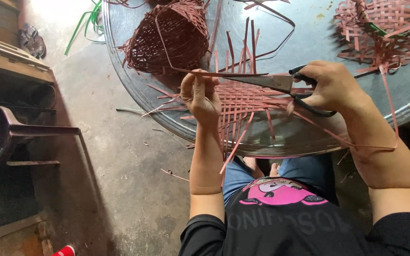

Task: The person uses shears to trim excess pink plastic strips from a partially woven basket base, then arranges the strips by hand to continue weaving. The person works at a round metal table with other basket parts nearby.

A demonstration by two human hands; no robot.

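Observation:
My left hand (200, 95) pinches a thin reddish-brown strip (228, 74) that runs across towards the scissors. My right hand (330, 87) grips black-handled scissors (274, 83), blades pointing left along that strip. Under both hands lies a flat, half-woven mat of reddish-brown strips (245, 106) with loose ends sticking out, resting on a round metal tray table (290, 137).
A finished woven basket (169, 35) lies on its side at the tray's far left. Another woven piece (385, 28) sits at the far right. Green strips (88, 21) lie beyond the tray. A dark chair (5, 130) stands at left on the concrete floor.

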